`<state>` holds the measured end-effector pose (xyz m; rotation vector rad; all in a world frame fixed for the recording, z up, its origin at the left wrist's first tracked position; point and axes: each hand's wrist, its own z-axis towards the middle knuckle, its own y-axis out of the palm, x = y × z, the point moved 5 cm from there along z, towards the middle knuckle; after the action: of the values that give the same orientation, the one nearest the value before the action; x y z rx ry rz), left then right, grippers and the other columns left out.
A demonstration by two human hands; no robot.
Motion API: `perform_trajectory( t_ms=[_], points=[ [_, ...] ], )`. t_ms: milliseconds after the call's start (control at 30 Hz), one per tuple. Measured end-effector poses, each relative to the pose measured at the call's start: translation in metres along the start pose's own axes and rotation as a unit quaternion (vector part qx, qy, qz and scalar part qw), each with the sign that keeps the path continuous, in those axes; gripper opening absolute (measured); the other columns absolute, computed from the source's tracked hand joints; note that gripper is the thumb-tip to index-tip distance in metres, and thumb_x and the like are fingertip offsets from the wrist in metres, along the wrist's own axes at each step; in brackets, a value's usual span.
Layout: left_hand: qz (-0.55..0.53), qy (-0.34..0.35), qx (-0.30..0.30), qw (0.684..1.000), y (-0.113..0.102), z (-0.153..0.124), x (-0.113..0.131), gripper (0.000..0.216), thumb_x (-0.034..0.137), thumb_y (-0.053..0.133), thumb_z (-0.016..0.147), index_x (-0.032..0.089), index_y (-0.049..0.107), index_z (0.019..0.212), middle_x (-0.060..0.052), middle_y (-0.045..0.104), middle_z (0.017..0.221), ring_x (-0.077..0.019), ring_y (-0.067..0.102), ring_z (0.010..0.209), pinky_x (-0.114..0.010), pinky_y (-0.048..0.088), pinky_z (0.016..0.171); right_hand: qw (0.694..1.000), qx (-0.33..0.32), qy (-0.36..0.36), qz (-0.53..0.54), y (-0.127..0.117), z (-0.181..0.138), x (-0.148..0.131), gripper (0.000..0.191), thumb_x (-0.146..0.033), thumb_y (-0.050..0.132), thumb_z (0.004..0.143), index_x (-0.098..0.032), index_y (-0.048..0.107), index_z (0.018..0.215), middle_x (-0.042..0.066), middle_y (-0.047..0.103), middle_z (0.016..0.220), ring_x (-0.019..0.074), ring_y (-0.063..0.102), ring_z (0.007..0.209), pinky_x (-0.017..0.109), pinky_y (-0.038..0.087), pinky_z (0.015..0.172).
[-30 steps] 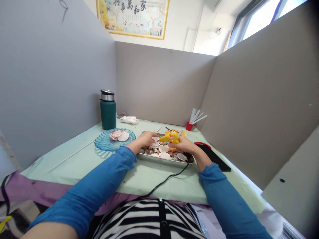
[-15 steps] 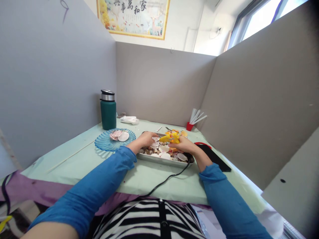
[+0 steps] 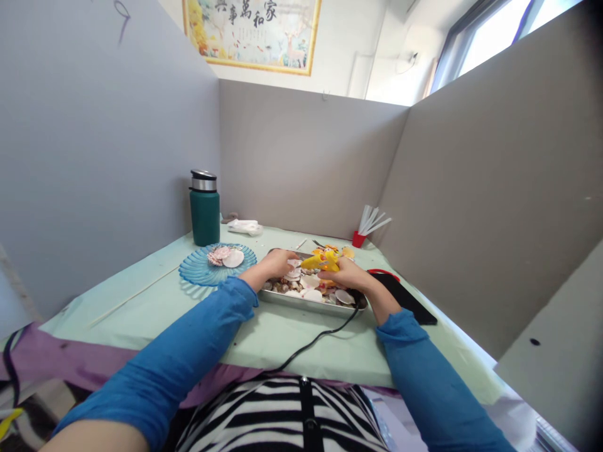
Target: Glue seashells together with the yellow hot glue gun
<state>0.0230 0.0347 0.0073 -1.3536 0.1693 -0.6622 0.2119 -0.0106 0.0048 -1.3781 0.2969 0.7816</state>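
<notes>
My right hand (image 3: 349,275) is wrapped round a yellow glue gun (image 3: 316,260), its nose aimed left over the metal tray. From it a black cord (image 3: 313,344) runs down across the cloth toward my body. My left hand (image 3: 277,263) pinches a pale shell (image 3: 294,269) close to the glue gun's tip; whether the two touch I cannot make out. Beneath both hands lies the metal tray (image 3: 306,304), full of loose seashells (image 3: 311,294). Left of the tray, a blue glass plate (image 3: 195,271) bears pink and white shells (image 3: 230,257).
A green bottle (image 3: 205,216) stands behind the plate, near a white packet (image 3: 245,226). White glue sticks (image 3: 370,220) rise from a red cup (image 3: 358,239) at the back right. A black flat object (image 3: 409,300) lies right of my wrist. Grey partitions (image 3: 306,157) enclose the table.
</notes>
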Motion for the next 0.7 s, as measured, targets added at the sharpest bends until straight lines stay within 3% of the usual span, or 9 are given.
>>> perform_trajectory(
  t_ms=[700],
  points=[
    [0.016,-0.003,0.002,1.000,-0.003,-0.002,0.003,0.040,0.026,0.057,0.079,0.021,0.062,0.118,-0.005,0.064,0.118,-0.0188,0.059,0.108,-0.023,0.043,0.094,0.999,0.015,-0.017,-0.023,-0.002,-0.003,-0.010,0.031,-0.040,0.066,0.069,-0.013,0.066,0.083,0.001,0.058,0.062,0.0126,0.052,0.054,0.023,0.040,0.049]
  ],
)
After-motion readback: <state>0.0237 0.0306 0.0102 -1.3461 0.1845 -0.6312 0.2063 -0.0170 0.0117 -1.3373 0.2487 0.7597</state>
